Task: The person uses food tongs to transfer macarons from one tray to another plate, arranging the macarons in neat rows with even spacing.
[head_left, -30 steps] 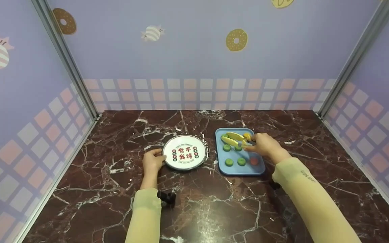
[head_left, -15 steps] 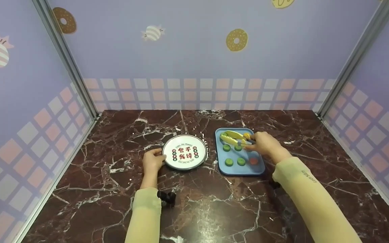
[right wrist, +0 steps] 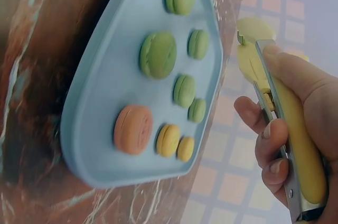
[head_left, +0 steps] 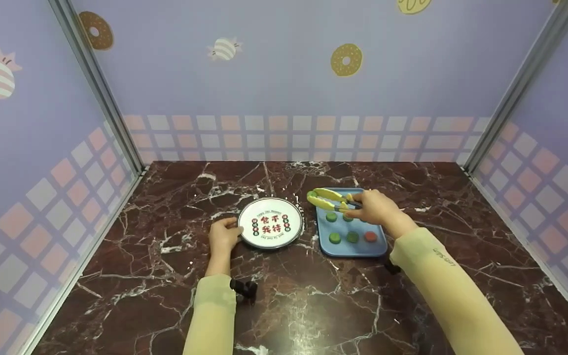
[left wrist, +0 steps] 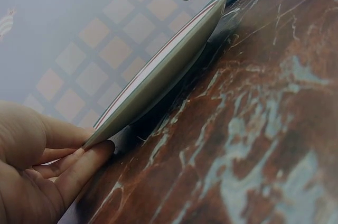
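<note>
Right hand (head_left: 375,206): curled round the tongs, thumb against one arm, fingers against the other.
Tongs (head_left: 328,194): yellow and metal, reaching left from the right hand, tips closed on the held macaron.
Held macaron (head_left: 312,195): green, between the tips, to the left of the right hand, at the far left corner of the tray and raised above it.
Tray (head_left: 343,227): blue, below the right hand and extending nearer the person.
Green macarons (right wrist: 158,55): five, on the tray below the tongs.
Pink macaron (head_left: 371,237): on the tray, nearer the person than the right hand.
Yellow macarons (right wrist: 168,140): two, on the tray, beside each other, partly hidden by the right hand in the head view.
Left hand (head_left: 223,235): pinching the plate's rim between thumb and fingers.
Plate (head_left: 270,241): white, dark-rimmed, with red characters, right of the left hand, between it and the tray.
Table (head_left: 284,301): dark red, white-veined, under both hands.
</note>
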Action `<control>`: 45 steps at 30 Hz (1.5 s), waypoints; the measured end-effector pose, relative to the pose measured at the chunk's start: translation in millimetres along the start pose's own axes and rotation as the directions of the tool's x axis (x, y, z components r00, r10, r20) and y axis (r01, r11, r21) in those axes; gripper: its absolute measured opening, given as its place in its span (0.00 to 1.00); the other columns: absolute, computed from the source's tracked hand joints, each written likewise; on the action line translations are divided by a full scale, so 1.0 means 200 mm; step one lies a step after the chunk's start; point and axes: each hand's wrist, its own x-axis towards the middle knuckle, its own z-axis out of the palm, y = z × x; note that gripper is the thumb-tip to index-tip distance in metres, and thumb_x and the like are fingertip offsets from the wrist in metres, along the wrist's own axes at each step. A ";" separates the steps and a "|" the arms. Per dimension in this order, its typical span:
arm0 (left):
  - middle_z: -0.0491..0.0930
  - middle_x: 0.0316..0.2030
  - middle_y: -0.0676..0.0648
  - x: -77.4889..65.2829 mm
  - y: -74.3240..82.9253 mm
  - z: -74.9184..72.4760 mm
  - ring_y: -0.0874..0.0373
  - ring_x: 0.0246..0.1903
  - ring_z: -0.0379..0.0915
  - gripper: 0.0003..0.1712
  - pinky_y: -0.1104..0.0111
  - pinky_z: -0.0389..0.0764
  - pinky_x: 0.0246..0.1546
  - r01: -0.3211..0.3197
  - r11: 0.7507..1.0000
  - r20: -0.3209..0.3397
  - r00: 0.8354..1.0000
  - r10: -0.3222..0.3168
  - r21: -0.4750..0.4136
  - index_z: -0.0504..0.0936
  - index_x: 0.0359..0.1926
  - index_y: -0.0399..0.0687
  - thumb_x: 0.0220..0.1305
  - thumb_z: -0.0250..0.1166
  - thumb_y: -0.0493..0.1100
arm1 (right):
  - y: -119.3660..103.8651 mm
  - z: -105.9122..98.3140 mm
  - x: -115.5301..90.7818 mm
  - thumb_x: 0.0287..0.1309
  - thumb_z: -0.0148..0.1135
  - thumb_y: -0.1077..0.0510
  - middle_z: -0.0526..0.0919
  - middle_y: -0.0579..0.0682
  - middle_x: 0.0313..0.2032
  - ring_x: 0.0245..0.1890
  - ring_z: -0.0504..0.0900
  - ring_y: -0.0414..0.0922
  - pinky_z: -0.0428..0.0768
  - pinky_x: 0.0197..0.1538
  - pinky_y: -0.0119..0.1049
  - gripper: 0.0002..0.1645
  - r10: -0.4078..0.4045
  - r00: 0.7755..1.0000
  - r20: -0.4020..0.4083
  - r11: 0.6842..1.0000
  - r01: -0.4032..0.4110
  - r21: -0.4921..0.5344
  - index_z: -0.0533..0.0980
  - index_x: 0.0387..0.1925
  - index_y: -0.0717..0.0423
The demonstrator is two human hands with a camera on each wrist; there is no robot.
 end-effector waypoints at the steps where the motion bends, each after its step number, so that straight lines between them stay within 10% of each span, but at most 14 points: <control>1: 0.80 0.58 0.28 0.00 0.00 0.00 0.38 0.51 0.84 0.24 0.64 0.91 0.40 -0.001 1.000 -0.001 1.000 0.001 0.001 0.79 0.62 0.30 0.66 0.66 0.30 | -0.01 0.00 0.00 0.63 0.70 0.41 0.86 0.50 0.28 0.24 0.78 0.43 0.72 0.28 0.37 0.19 -0.007 1.000 0.002 1.000 0.007 0.001 0.83 0.38 0.52; 33: 0.81 0.56 0.27 0.00 -0.01 0.01 0.37 0.51 0.84 0.24 0.62 0.92 0.41 -0.019 1.000 -0.010 1.000 0.019 0.005 0.79 0.61 0.28 0.65 0.66 0.29 | -0.43 0.21 0.16 0.64 0.70 0.44 0.79 0.48 0.28 0.27 0.73 0.45 0.73 0.33 0.40 0.19 -0.141 0.989 0.043 0.990 0.142 -0.013 0.81 0.38 0.57; 45: 0.80 0.56 0.26 0.01 -0.01 0.00 0.37 0.51 0.83 0.23 0.64 0.91 0.40 -0.024 1.000 -0.006 1.000 0.024 -0.010 0.79 0.61 0.27 0.65 0.65 0.29 | -0.54 0.28 0.21 0.63 0.70 0.42 0.88 0.56 0.49 0.46 0.86 0.54 0.85 0.55 0.51 0.27 -0.125 0.989 0.081 0.992 0.125 0.001 0.83 0.54 0.57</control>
